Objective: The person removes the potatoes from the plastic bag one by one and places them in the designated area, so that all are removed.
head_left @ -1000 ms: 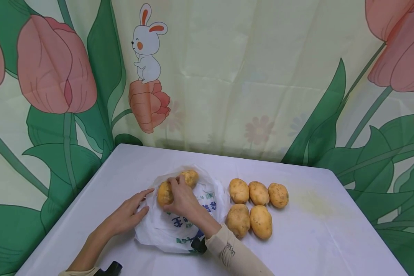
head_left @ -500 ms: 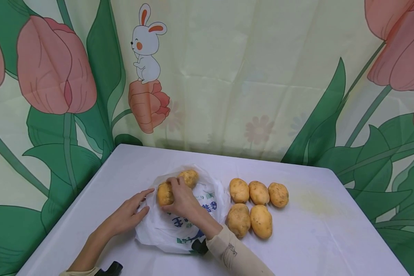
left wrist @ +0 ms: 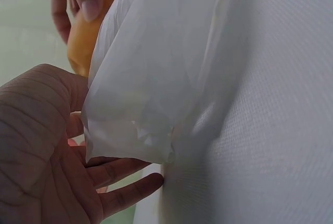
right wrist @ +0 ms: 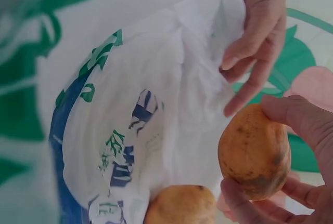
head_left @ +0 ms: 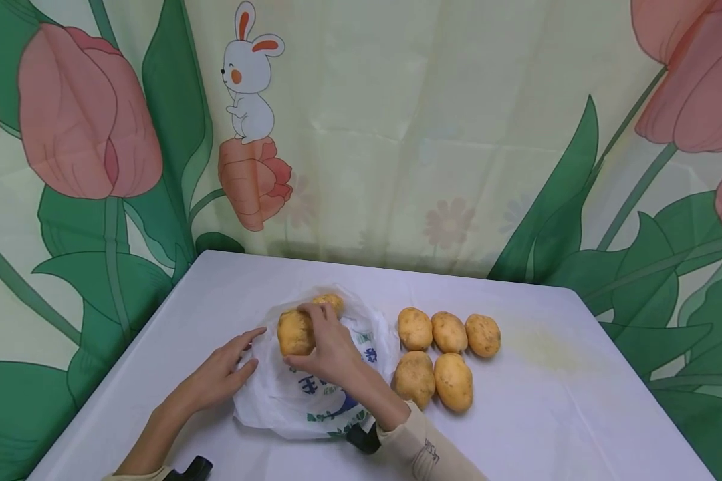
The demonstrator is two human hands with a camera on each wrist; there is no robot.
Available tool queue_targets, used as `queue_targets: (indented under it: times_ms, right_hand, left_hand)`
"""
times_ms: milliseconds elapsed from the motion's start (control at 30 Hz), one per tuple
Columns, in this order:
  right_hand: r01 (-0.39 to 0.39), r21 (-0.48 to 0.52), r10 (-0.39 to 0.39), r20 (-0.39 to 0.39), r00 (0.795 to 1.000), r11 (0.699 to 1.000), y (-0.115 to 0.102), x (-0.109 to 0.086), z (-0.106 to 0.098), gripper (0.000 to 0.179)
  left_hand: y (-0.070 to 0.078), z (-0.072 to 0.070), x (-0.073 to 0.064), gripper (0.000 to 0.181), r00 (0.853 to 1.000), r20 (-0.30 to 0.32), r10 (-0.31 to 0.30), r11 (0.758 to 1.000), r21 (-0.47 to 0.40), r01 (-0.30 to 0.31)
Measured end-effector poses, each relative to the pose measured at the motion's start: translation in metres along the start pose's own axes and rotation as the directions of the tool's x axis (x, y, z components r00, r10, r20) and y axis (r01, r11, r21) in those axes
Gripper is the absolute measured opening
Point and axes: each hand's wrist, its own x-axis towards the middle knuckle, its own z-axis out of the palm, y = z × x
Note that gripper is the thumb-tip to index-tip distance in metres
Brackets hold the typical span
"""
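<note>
My right hand [head_left: 331, 347] grips a yellow-brown potato [head_left: 295, 332] between thumb and fingers, above the white plastic bag [head_left: 271, 414]. Dark marks show on one end of this potato [right wrist: 255, 151] in the right wrist view. A second potato [head_left: 329, 302] lies on the bag behind the hand, partly hidden. My left hand [head_left: 219, 374] is at the bag's left edge, its fingers extended and thumb apart. In the left wrist view, the bag side [left wrist: 145, 78] covers part of the left fingers [left wrist: 132, 193]. Blue and green print marks the bag.
Right of the bag, several potatoes [head_left: 448, 332] lie in two rows on the white-covered table [head_left: 553, 414]. A curtain [head_left: 373, 133] printed with tulips and a rabbit hangs behind the table's far edge.
My right hand has raised the gripped potato off the bag and moved it slightly up and to the right. The left hand stays at the bag's edge. The head view has shifted slightly.
</note>
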Motion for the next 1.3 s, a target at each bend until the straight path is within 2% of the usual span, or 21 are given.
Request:
queue_targets:
  times_ms: [267, 567, 900, 1300]
  right_hand:
    - [0.047, 0.05, -0.045, -0.04, 0.998, 0.998, 0.002, -0.018, -0.014, 0.08]
    - [0.026, 0.118, -0.019, -0.058, 0.998, 0.993, 0.006, -0.041, -0.031, 0.081]
    - [-0.005, 0.207, 0.021, -0.072, 0.997, 0.978, 0.02, -0.061, -0.045, 0.08]
    - [-0.058, 0.169, 0.079, -0.121, 0.99, 0.984, 0.034, -0.073, -0.055, 0.079]
  left_hand:
    - [-0.002, -0.001, 0.0, 0.055, 1.0, 0.008, -0.01, 1.0, -0.003, 0.01]
    - [0.0, 0.001, 0.0, 0.055, 0.999, 0.009, -0.051, 0.999, -0.009, 0.051]
    - [0.001, 0.001, 0.0, 0.055, 0.999, 0.007, -0.045, 0.999, -0.012, 0.045]
    - [0.001, 0.002, 0.001, 0.055, 0.999, 0.013, -0.046, 0.999, -0.011, 0.046]
